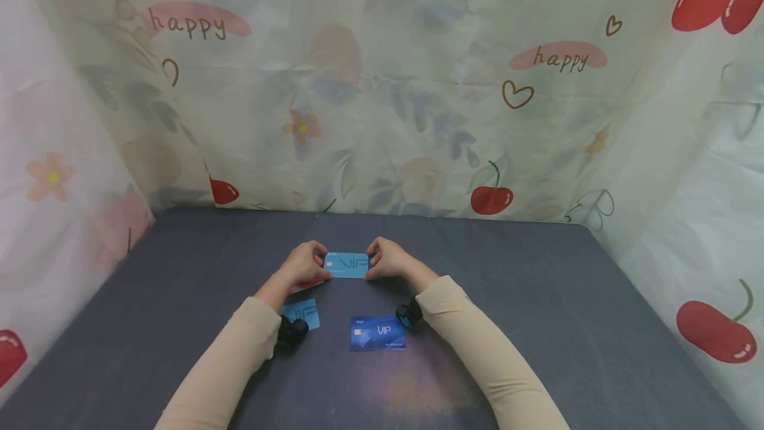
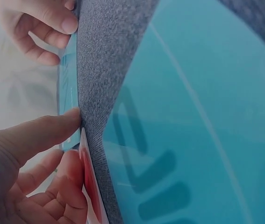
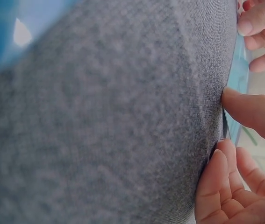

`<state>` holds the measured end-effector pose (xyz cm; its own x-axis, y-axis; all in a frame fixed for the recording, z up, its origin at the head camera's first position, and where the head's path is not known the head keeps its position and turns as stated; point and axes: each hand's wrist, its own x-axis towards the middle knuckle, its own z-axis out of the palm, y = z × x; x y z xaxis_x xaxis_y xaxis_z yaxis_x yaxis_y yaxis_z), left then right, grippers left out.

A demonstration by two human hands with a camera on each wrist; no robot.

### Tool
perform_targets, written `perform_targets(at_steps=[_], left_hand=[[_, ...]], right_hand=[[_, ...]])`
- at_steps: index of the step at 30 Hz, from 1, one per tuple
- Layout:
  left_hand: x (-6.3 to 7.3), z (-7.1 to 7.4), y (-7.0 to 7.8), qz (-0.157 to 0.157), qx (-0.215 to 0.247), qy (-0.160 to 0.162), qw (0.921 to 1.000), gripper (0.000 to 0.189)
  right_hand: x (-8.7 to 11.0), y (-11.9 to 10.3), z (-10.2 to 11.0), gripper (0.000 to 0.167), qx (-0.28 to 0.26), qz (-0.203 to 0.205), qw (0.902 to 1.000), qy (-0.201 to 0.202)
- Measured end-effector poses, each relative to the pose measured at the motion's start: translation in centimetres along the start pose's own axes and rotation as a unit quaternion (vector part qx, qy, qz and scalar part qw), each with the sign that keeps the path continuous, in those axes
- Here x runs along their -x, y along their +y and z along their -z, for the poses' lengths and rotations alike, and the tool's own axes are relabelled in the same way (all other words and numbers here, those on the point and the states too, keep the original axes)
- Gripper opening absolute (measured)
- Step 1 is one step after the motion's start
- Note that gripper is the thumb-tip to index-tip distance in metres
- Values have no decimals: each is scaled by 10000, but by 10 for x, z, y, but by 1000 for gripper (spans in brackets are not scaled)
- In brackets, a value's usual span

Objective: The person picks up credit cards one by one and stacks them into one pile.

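Fingers (image 2: 48,131) of two hands (image 1: 303,263) (image 1: 390,260) pinch one light-blue card (image 1: 346,265) near one red card (image 1: 307,285) and two blue cards (image 1: 307,310) (image 1: 378,334).

Dk-grey fabric-look tabletop (image 1: 507,271); pale backdrop cloth (image 1: 382,151) behind its far edge, printed w/ red cherries (image 1: 492,202), orange flowers (image 1: 303,127), brown hearts & "happy" lettering (image 1: 188,24). Similar side cloth (image 1: 716,184) beyond L & R edges. Faint pinkish-orange glow (image 1: 412,390) on tabletop's near part, approx. mid-width.

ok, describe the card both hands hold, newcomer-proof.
On the dark grey fabric-covered table, find the left hand and right hand toward the far edge. Between them is the light blue rectangular VIP card. It alone is pinched at both ends.
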<state>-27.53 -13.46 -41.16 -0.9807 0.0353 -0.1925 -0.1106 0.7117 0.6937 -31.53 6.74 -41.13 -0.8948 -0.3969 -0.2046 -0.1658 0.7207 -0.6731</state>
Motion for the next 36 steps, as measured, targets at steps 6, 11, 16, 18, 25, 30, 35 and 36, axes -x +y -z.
perform_targets(at_steps=[6,11,16,18,25,30,35,36], left_hand=[[-2,-2,0,70,73,25,9999,53],[-2,-3,1,104,91,43,9999,53],[-1,-4,3,169,63,106,9998,54],[-1,-4,3,170,53,119,9998,54],[-1,-2,3,61,56,153,9998,53],[1,1,6,40,229,182,9996,53],[3,3,7,-65,365,213,9991,54],[3,3,8,-96,388,217,9990,54]], right_hand=[[-1,0,-1,47,28,-39,10000,23],[-2,1,-3,48,-42,-82,9999,59],[-1,-1,-3,47,-78,-120,9999,77],[0,-1,-3,47,-107,-133,9998,59],[5,-5,4,46,-229,-83,9997,91],[9,-9,10,47,-161,47,9997,195],[12,-8,12,48,-236,97,9995,209],[12,-7,13,48,-257,108,9994,217]])
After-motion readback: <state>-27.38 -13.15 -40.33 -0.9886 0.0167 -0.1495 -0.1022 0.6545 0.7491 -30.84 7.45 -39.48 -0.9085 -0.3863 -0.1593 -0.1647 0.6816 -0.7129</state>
